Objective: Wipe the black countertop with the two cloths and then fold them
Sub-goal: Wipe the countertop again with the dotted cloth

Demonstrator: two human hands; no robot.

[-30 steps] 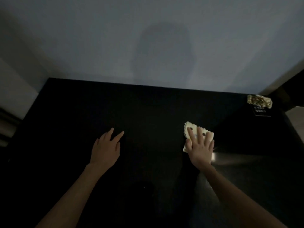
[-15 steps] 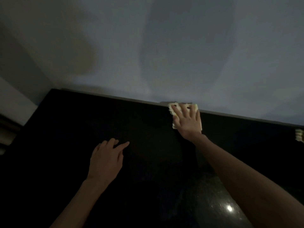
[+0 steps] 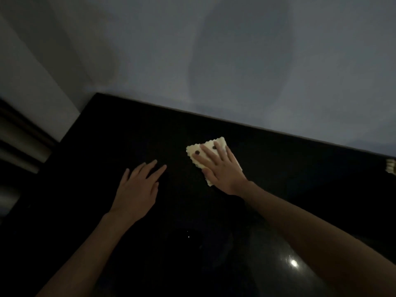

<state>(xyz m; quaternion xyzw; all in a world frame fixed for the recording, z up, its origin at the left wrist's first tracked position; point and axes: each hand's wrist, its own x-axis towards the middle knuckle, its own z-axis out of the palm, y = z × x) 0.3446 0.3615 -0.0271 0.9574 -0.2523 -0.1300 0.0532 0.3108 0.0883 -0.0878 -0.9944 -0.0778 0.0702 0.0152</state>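
1. Step in hand, as we judge it: the wiping pass, with one cloth. Nothing we see is folded.
2. Right hand [image 3: 222, 170]: palm down, fingers straight and slightly spread, pressing flat on the pale yellow zigzag-edged cloth with dark dots [image 3: 191, 150]. It is a press rather than a pinch; no finger curls round the fabric.
3. That cloth lies flat on the glossy black stone countertop [image 3: 128, 136], mid-depth, near the back edge but apart from the grey wall [image 3: 235, 61]. The hand covers its near half; the far corners stick out past the fingertips.
4. Left hand [image 3: 138, 189]: flat on the bare black surface just left of the cloth, fingers extended and splayed, not touching the cloth. We see nothing held. The light is dim, so we cannot rule out a dark thing under the palm.
5. Second cloth: not identified. A small pale patterned object [image 3: 390, 166] sits at the right frame edge, cropped, and we cannot tell what it is.
6. Next move, our estimate: keep flat pressure and sweep the cloth across the unwiped left and near areas. The left hand sits in that path, so it would need to lift or shift.
7. After that, the task calls for locating the second cloth, wiping with it, then folding both. Folding needs a corner pinch, unlike the present flat press.
8. Risk: the thin cloth may bunch or slip from under the palm on a fast sweep.
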